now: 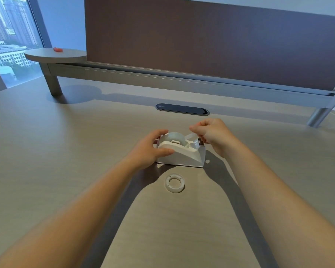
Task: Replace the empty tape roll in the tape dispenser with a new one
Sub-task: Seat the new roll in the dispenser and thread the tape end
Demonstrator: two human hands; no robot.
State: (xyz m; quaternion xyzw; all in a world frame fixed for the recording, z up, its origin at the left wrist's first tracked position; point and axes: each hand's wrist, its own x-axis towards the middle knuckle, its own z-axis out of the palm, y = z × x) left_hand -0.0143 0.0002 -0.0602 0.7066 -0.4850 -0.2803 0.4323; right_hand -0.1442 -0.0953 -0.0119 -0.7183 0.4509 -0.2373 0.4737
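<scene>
A white tape dispenser stands on the beige desk, with a full clear tape roll seated in its cradle. My left hand grips the dispenser's left end, thumb on the near side and fingers over the far side. My right hand pinches the loose tape end just above the cutter at the dispenser's right end. The empty white tape core lies flat on the desk just in front of the dispenser.
A dark oval cable port is set into the desk behind the dispenser. Further back a brown partition panel rises on a metal rail. A round side shelf at the left carries a small red object. A window is far left.
</scene>
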